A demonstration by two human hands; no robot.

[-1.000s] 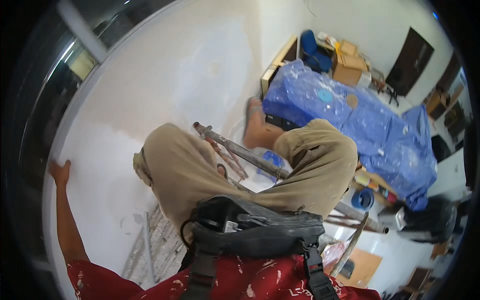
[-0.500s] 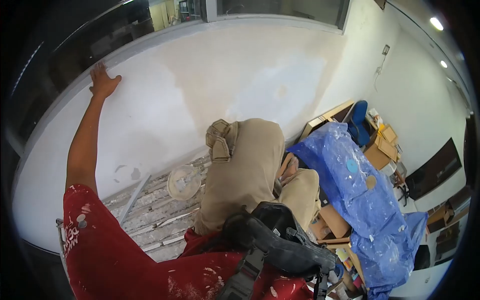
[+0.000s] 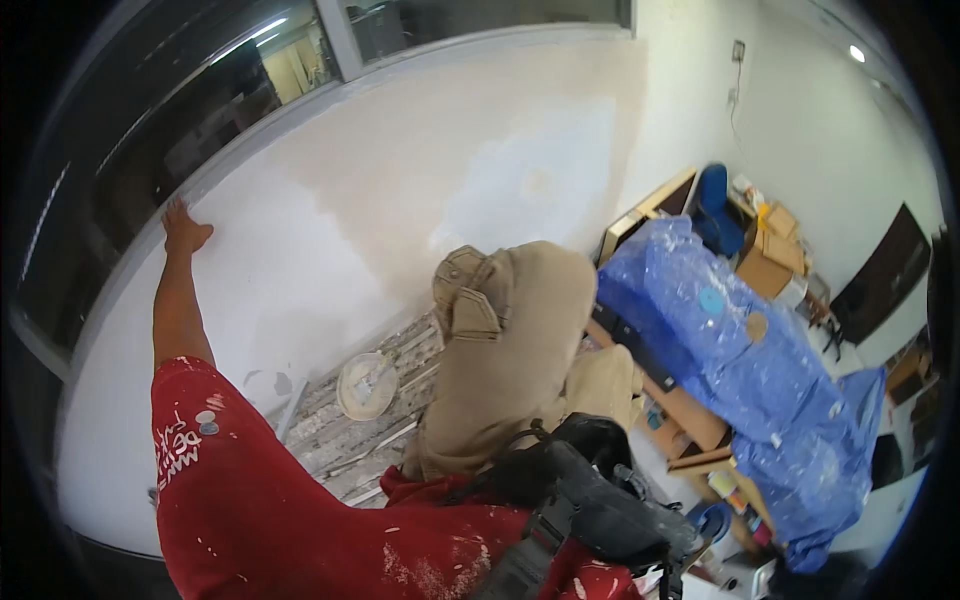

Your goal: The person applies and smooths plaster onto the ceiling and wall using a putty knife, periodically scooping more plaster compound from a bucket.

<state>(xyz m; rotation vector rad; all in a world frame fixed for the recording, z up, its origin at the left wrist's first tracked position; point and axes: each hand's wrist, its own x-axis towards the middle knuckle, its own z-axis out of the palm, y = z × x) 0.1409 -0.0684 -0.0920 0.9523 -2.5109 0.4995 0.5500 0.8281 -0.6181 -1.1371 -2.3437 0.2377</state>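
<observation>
My left hand (image 3: pixel 185 230) reaches out to the upper left, fingers stretched and thumb apart, against the grey window sill (image 3: pixel 225 180) at the top of the white wall (image 3: pixel 250 270). It holds nothing. Below it, my bent knee in tan trousers (image 3: pixel 500 380) fills the middle of the view. A round, whitish, stained container (image 3: pixel 366 388) lies beside the knee on slatted boards (image 3: pixel 335 440) smeared with white. My right hand is out of view.
Blue plastic sheeting (image 3: pixel 740 350), spattered with white, drapes over furniture on the right. Behind it stand a blue chair (image 3: pixel 712 210) and cardboard boxes (image 3: pixel 765 262). A black strapped bag (image 3: pixel 600 500) hangs at my front. Dark window panes (image 3: pixel 200 110) line the wall's top.
The view has shifted and tilted, so my left hand appears lower. My right leg has straightened in view, and the skin showing between my knees is now hidden.
</observation>
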